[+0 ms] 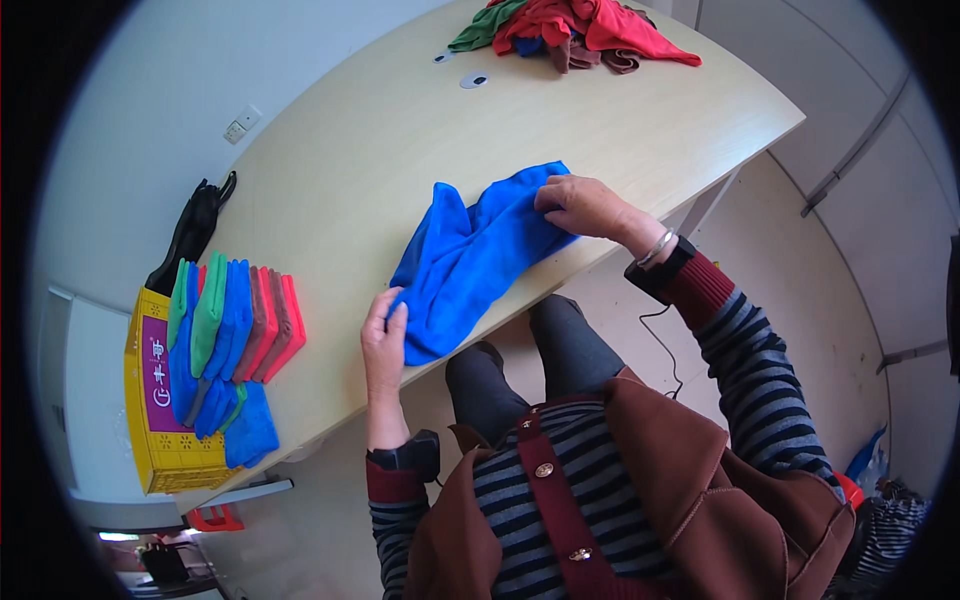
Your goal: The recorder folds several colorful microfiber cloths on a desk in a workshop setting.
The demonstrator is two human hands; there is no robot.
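Note:
A rumpled blue cloth [475, 260] lies across the near edge of the table, its folds loose and uneven. My left hand [383, 343] grips its near left corner between thumb and fingers. At the far right end of the same cloth, my right hand [592, 208] is closed, with the fingertips curled onto the fabric. Left of my left hand stands a row of neatly folded cloths [240, 320] in green, blue, red and brown. More blue and green cloths hang beneath that row, against a yellow box.
The yellow box [190, 460] has a purple label and sits at the table's left end, with a black object [190, 230] behind it. A loose heap of red, green and brown cloths [580, 30] lies at the far side. Round cable grommets [474, 81] are set in the tabletop.

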